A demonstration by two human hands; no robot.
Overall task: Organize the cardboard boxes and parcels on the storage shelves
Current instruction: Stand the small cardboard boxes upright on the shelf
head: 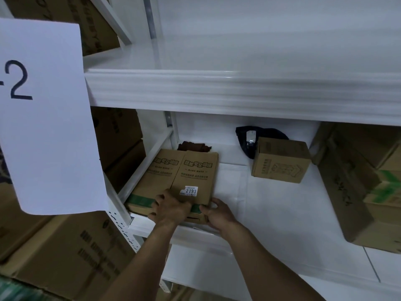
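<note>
A flat cardboard box [173, 172] with black print, a green stripe and a white sticker reading 2193 lies on the left part of the white shelf [271, 203]. My left hand [171, 208] grips its near edge, fingers curled over the top. At the box's near right corner, my right hand [217, 212] holds it, thumb on the front edge. A small cardboard box [282, 161] stands further back on the right. A dark brown item [193, 146] lies behind the flat box.
A black bag [249, 137] sits against the back wall. Stacked cardboard boxes [358, 183] fill the shelf's right side. More cartons [65, 257] sit in the left bay. A white sheet marked 2 [43, 116] hangs at the left. The upper shelf [238, 92] overhangs.
</note>
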